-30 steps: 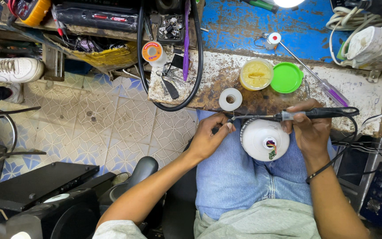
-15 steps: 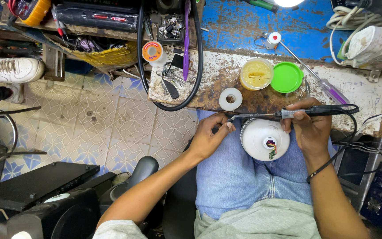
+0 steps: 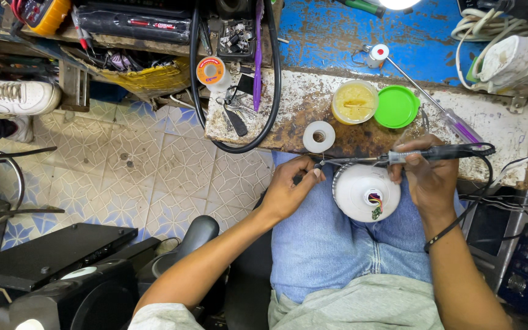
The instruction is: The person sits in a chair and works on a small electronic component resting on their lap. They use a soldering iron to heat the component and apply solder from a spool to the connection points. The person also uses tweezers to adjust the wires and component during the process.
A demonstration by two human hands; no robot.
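Right hand (image 3: 428, 177): fingers closed round a black soldering iron (image 3: 398, 157), its tip pointing left.
Left hand (image 3: 289, 186): fingertips pinched together at the iron's tip; what they pinch is too small to tell.
White lamp housing (image 3: 365, 192): on the lap, between both hands, coloured wires showing.
Tabletop (image 3: 288, 110): solder spool (image 3: 319, 136), yellow flux tub (image 3: 354, 102), green lid (image 3: 396, 107).

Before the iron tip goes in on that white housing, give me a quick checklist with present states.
1. Soldering iron gripped in right hand: ok.
2. Left hand pinching something at the iron's tip: ok; what it holds cannot tell.
3. White lamp housing resting on the lap, wires showing: ok.
4. Yellow flux pot open, green lid beside it: ok.
5. Iron hot: cannot tell.
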